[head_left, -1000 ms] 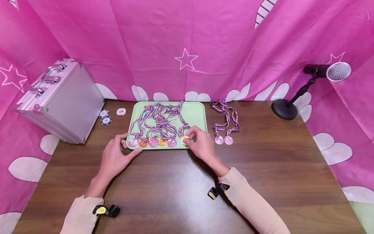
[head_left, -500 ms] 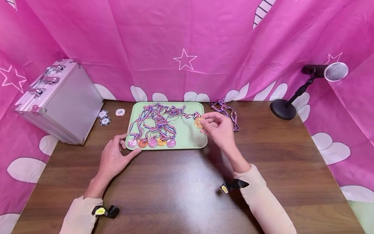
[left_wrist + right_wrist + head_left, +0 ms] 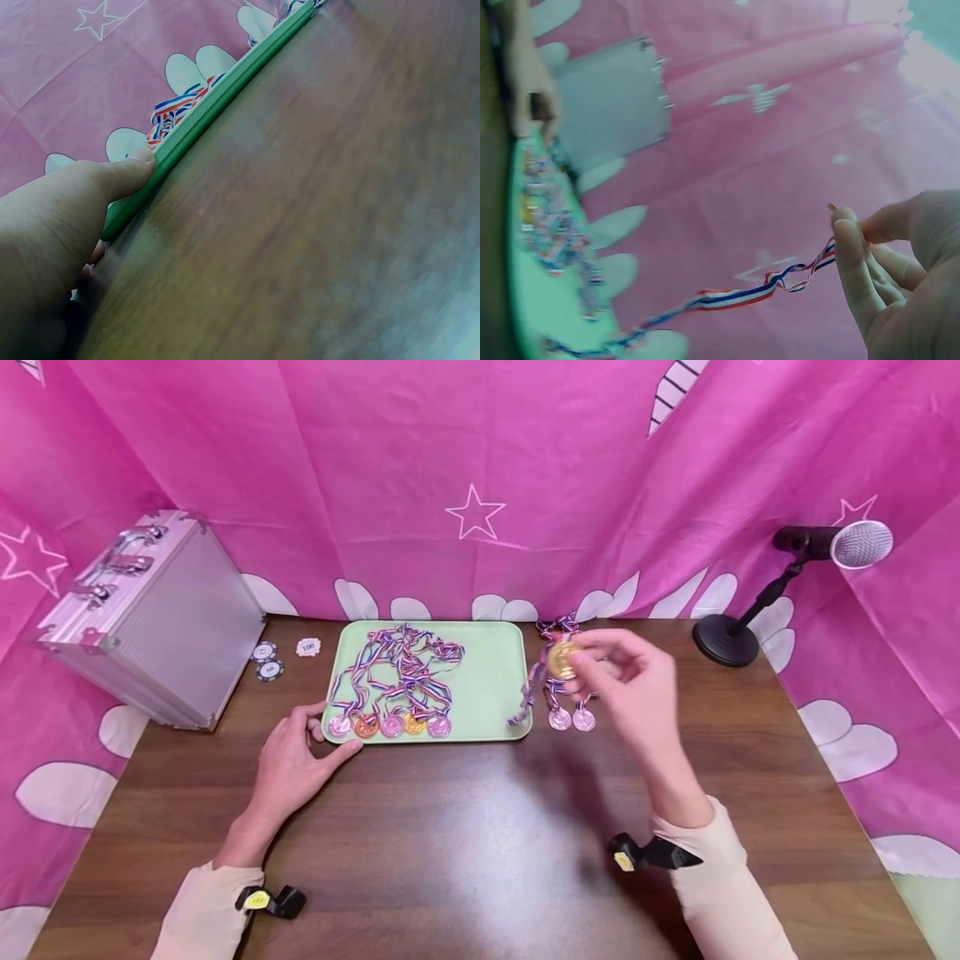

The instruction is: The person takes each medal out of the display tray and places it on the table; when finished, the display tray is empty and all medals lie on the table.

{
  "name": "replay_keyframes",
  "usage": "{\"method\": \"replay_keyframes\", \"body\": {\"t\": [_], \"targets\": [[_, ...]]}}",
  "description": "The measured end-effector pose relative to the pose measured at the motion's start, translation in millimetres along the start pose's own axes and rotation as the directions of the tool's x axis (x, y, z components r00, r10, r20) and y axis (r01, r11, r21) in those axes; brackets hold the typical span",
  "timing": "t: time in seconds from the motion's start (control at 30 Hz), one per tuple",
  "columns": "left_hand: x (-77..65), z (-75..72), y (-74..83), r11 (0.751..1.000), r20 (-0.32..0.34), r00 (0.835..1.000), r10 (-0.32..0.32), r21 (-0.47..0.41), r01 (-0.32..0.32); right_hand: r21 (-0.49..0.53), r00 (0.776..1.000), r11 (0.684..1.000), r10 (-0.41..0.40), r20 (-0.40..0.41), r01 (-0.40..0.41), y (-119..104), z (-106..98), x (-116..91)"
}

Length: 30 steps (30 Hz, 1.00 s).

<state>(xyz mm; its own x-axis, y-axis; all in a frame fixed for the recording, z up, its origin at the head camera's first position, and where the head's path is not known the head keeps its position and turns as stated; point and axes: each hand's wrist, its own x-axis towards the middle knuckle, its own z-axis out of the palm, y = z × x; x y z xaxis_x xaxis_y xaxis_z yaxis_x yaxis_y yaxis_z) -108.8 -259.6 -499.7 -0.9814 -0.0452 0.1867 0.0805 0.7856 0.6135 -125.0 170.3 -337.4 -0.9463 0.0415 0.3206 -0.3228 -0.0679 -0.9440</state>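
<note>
In the head view my right hand (image 3: 626, 681) pinches a gold medal (image 3: 562, 659) in the air, past the tray's right end. Its striped ribbon (image 3: 731, 300) trails back down to the tray in the right wrist view. My left hand (image 3: 296, 760) grips the near left corner of the light green tray (image 3: 491, 693), thumb on the front rim in the left wrist view (image 3: 127, 176). Along the tray's front lie several medals, among them a pink-silver medal (image 3: 392, 726) and a copper one (image 3: 366, 727), with tangled red, white and blue ribbons (image 3: 412, 672) behind.
Two silvery medals (image 3: 559, 719) lie on the wooden table (image 3: 465, 827) right of the tray, their ribbons partly behind my right hand. A silver case (image 3: 172, 627) and poker chips (image 3: 270, 670) stand left. A microphone (image 3: 862, 545) on a stand is at back right.
My right hand has lifted the gold medal from the tray's front right and carried it up and rightward, its ribbon pulling out of the tangle. The left hand keeps its place.
</note>
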Motion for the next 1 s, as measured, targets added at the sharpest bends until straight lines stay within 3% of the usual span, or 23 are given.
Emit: {"method": "replay_keyframes", "body": {"t": [0.13,0.23,0.4,0.57,0.63,0.73,0.83,1.0], "targets": [[2.0,2.6,0.8,1.0,0.001,1.0,0.016,-0.009,-0.016,0.077,0.989,0.995,-0.046,-0.141,0.058,-18,-18,8],[2.0,2.6,0.3,1.0,-0.009,1.0,0.02,-0.006,-0.02,0.108,0.979,0.991,-0.059,-0.196,0.081,-19,-27,25],[0.3,-0.2,-0.4,1.0,-0.011,1.0,0.007,-0.004,-0.007,0.115,0.968,0.988,-0.072,-0.24,0.101,-5,-38,58],[-0.3,-2.0,0.2,1.0,-0.002,1.0,-0.003,0.0,0.003,0.121,0.928,0.977,-0.124,-0.351,0.177,18,-50,76],[0.0,-2.3,0.7,1.0,0.0,1.0,-0.005,0.001,0.005,0.118,0.927,0.986,-0.071,-0.367,0.122,32,-56,74],[0.6,-2.7,1.5,1.0,0.0,1.0,-0.006,0.003,0.006,0.1,0.935,0.994,0.073,-0.346,-0.041,58,-64,62],[0.5,-2.8,2.3,1.0,0.005,1.0,-0.011,0.0,0.011,0.044,0.927,0.977,0.21,-0.31,-0.206,83,-72,44],[-0.9,-2.5,0.4,1.0,0.016,1.0,-0.027,0.001,0.027,-0.168,0.927,0.93,0.279,-0.25,-0.326,112,-83,12]]}}
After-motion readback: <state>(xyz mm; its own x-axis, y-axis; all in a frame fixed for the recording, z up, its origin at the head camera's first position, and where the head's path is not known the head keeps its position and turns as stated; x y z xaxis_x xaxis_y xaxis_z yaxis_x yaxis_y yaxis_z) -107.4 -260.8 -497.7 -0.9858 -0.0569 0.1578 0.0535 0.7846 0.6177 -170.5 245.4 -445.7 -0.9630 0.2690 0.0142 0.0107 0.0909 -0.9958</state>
